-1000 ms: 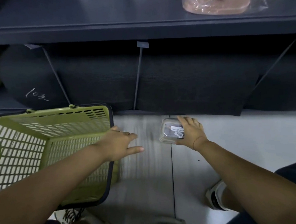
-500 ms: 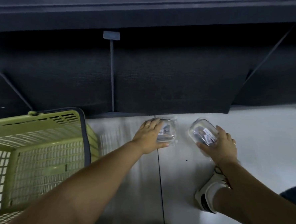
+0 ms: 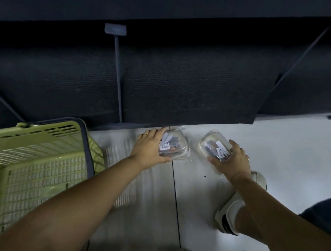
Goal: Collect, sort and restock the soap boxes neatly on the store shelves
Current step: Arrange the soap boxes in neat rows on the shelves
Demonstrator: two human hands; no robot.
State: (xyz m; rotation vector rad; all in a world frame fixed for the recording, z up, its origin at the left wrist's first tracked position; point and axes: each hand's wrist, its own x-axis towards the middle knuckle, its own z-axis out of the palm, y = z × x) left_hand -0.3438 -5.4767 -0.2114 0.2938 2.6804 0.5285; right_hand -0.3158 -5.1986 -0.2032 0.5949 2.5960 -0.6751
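Two clear plastic soap boxes with white labels are near the foot of the dark shelf unit. My left hand (image 3: pixel 149 148) grips the left soap box (image 3: pixel 174 145), which lies on the pale floor in a clear wrapper. My right hand (image 3: pixel 231 161) holds the right soap box (image 3: pixel 214 145), tilted and lifted a little off the floor. A green plastic shopping basket (image 3: pixel 42 156) stands to the left of both hands, its inside mostly out of view.
The dark shelf unit (image 3: pixel 182 87) fills the upper half, with a thin upright divider (image 3: pixel 118 79). My white shoe (image 3: pixel 233 211) rests on the floor under the right forearm. A dark tile seam (image 3: pixel 176 194) runs down the floor.
A second ago my right hand was on one box and my left hand hovered by the basket. Since then the left hand has reached and gripped the left box; the right hand holds another.
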